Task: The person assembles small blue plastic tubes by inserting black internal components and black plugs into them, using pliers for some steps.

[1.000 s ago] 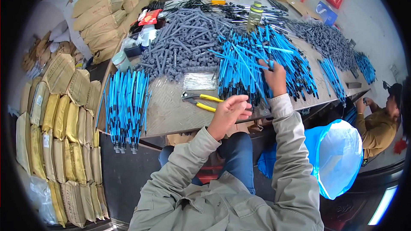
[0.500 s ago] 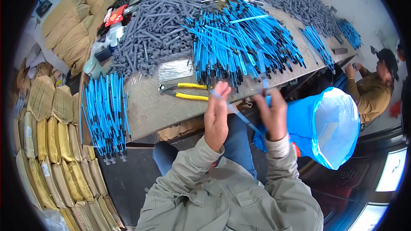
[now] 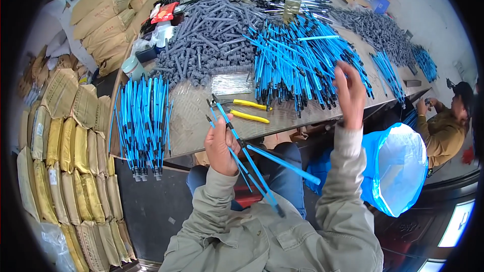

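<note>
I've just swung the right hand (image 3: 350, 93) from the left hand (image 3: 219, 143) to beside one large blue-rod heap (image 3: 302, 65), fingers apart; I judge a handover done. Left fingers clamp slim black-tipped blue plastic rods (image 3: 282, 163), seemingly three, slanting below them; one yellow-handled metal pliers (image 3: 249, 116) lies beyond.

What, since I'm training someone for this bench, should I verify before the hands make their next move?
1. Left hand gripping the blue-and-black strips: ok.
2. Right hand free: ok, it looks empty.
3. Yellow-handled pliers lying on the table: ok.
4. Held strips not touching the pliers: cannot tell; they overlap in this view.
5. Blue pile neatly aligned: not ok, several strips cross.
6. Bottle upright: ok.
</note>
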The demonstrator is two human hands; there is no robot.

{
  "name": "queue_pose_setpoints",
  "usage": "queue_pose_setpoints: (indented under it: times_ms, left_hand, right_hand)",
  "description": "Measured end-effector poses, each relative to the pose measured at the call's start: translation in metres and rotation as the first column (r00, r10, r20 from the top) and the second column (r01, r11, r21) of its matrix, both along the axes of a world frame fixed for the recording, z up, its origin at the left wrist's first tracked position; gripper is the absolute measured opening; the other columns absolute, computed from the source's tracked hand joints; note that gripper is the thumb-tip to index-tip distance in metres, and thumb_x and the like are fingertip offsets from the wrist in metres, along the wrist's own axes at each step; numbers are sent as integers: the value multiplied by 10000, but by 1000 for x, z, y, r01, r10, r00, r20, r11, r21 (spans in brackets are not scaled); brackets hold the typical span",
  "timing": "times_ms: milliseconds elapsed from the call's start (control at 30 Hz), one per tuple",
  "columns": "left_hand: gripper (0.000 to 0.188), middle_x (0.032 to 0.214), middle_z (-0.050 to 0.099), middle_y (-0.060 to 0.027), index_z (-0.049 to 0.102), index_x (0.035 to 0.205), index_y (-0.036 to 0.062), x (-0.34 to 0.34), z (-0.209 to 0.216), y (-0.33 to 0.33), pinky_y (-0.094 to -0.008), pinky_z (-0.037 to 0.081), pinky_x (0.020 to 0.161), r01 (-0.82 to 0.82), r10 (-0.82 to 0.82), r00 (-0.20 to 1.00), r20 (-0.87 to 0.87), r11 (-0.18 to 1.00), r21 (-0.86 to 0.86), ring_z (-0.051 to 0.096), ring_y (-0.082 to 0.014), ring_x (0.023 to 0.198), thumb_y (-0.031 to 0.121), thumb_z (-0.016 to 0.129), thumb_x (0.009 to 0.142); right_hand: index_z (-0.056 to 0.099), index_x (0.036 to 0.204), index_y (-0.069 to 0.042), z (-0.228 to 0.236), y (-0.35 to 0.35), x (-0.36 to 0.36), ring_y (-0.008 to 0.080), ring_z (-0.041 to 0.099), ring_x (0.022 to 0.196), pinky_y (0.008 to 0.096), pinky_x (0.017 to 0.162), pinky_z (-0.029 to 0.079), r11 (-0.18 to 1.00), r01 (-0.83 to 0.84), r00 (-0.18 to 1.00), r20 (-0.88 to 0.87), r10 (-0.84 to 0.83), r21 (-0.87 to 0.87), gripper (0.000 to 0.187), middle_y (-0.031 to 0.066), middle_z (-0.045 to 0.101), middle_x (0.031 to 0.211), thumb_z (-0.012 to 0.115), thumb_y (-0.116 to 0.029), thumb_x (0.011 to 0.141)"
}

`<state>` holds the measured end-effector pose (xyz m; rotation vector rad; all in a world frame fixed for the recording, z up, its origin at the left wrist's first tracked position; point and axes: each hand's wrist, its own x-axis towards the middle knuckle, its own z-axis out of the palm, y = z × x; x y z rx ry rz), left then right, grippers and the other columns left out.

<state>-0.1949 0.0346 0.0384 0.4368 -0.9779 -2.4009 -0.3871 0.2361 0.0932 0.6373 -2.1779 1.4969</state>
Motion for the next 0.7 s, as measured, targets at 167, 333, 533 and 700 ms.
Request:
queue_pose_setpoints:
  times_ms: [167, 333, 533, 700]
  left_hand:
    - [166, 503, 355, 45, 549, 994, 116, -8, -8, 9, -197, 249, 329, -53, 47, 996, 72, 995, 83, 335, -42, 381, 265, 526, 924]
    - [188, 502, 379, 38, 520, 1000, 134, 4, -14, -10, -198, 268, 322, -135, 136, 991, 1, 984, 119, 342, -54, 371, 307, 512, 928]
    - [221, 583, 460, 8, 532, 982, 124, 8, -16, -1, -215, 306, 339, 204, -174, 967, -185, 966, 157, 394, -71, 399, 333, 471, 944]
    - [302, 783, 621, -64, 545, 1029, 95, 5, -3, -6, -224, 450, 494, 125, -114, 992, -61, 969, 213, 571, -119, 585, 363, 431, 952]
  right_hand:
    - [632, 908, 35, 6, -36, -70, 85, 540, 536, 228, 488, 441, 866, -241, 941, 323, 99, 437, 285, 57, 611, 684, 607, -242, 849]
    - [620, 893, 32, -14, -27, -73, 87, 522, 496, 230, 466, 427, 966, -151, 982, 147, 122, 209, 207, 25, 572, 599, 596, -165, 836]
    - [591, 909, 3, -3, -20, -62, 130, 508, 490, 268, 457, 401, 967, 103, 986, -150, -69, 233, 155, 55, 537, 566, 593, -129, 829]
    - [579, 894, -39, 30, -28, -12, 256, 561, 484, 334, 448, 403, 954, 44, 958, -283, 44, 296, 105, 138, 541, 571, 594, -107, 815]
